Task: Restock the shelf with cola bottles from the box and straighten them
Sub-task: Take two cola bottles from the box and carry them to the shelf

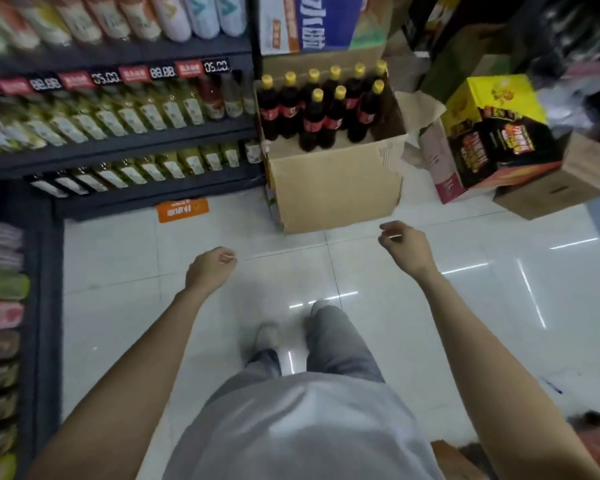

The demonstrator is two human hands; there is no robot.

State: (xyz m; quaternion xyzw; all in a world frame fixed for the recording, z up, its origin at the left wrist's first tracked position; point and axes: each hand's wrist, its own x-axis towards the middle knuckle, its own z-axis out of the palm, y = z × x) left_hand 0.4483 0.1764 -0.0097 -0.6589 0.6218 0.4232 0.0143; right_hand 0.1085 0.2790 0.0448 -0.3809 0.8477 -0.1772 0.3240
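An open cardboard box [333, 188] stands on the floor ahead, beside the shelf's right end. Inside it stand several dark cola bottles [314, 119] with yellow caps and red labels. My left hand [210, 270] hangs over the floor tiles, short of the box and to its left, fingers loosely curled and holding nothing. My right hand [404, 245] hovers just in front of the box's near right corner, fingers also loosely curled and empty. The dark shelf unit [125, 133] at the upper left carries rows of pale bottled drinks.
Printed cartons [492, 140] and a brown box [561, 188] crowd the floor at the right. A blue and white carton [312, 22] sits behind the cola box. A low rack of packets [0, 341] lines the left edge. An orange sticker [182, 210] lies on the tiles.
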